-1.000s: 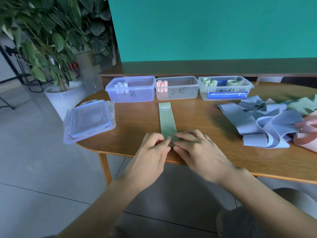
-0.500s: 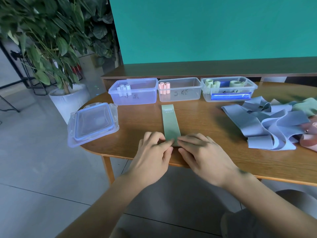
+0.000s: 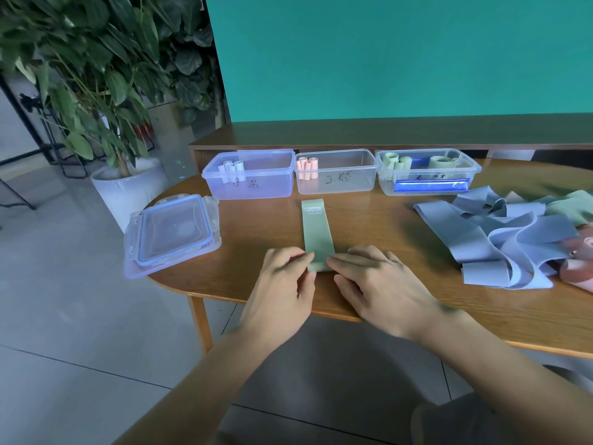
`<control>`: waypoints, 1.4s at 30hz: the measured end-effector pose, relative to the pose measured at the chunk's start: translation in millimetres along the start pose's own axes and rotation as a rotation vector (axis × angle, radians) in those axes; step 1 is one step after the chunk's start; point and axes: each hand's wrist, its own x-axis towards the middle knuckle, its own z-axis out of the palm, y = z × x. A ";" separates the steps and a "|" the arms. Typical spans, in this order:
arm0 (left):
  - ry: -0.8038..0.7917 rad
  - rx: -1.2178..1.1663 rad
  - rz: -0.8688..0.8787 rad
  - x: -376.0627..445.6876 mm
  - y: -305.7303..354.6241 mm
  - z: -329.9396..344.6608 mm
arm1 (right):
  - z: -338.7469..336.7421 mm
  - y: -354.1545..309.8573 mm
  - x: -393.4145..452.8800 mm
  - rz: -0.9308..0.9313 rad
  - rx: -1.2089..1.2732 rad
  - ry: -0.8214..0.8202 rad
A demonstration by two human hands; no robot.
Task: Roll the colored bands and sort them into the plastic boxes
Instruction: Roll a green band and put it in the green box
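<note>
So the green band (image 3: 316,232) lies flat on the surface (image 3: 401,239), running straight away from the person toward the middle box (image 3: 335,175), and both hands are on its near end. Compared with a second ago the visible strip looks a bit shorter and there's a small fat fold at the near edge, so I'd say the roll has only just got going, maybe a turn or so in. Left hand (image 3: 282,284) has its fingers (image 3: 301,256) curled in and pinching the left corner of that started roll; right hand (image 3: 382,284) has its fingers (image 3: 346,260) laid fairly straight over the right side, pressing it down, though I can't see the thumb under there. Most of the band is flat, label end farthest away. Boxes are lined up at the back: the left box (image 3: 250,176) has a few pale rolls, the middle one has pink rolls (image 3: 307,167), the right box (image 3: 426,171) has green rolls (image 3: 396,160), so this one should end up on the right once it's rolled. Big loose pile (image 3: 500,239) of blue, green and pink bands sits off to the right, so there's lots left to do. A lid (image 3: 171,232) lies at the left edge, out of the way. Main thing now is keeping the edges lined up so it doesn't cone out.
</note>
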 end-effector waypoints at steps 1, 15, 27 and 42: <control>0.016 -0.019 0.014 0.0 0.1 -0.8 | 0.2 0.6 1.8 0.005 0.002 -0.012; -0.145 0.106 0.080 16.5 -7.4 0.8 | -0.4 -0.7 12.5 -0.028 0.100 -0.021; -0.123 0.058 0.030 32.2 -8.9 4.4 | 2.5 13.7 43.1 0.043 0.157 -0.100; -0.027 0.002 0.017 66.5 -28.0 21.9 | 2.2 26.0 65.0 0.082 0.119 -0.134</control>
